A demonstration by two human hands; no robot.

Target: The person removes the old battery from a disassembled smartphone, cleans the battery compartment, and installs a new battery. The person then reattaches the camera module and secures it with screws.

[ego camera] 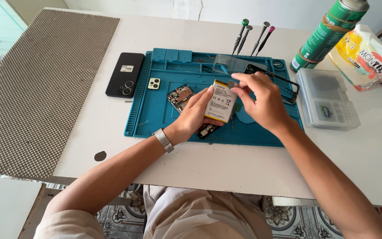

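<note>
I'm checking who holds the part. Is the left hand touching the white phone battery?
Touching. The head view shows the left hand with its fingers wrapped along the white battery's left edge, lifting it above the blue mat, while the right hand pinches its top.

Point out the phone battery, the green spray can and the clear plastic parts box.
phone battery (219, 102), head view, middle of its white label face.
green spray can (328, 33), head view, middle of its body.
clear plastic parts box (328, 99), head view, centre of its lid.

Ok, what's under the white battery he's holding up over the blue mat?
Under the battery, held by the left hand and right hand, lie a circuit board and a dark part on the blue mat. What lies directly beneath is covered.
</note>
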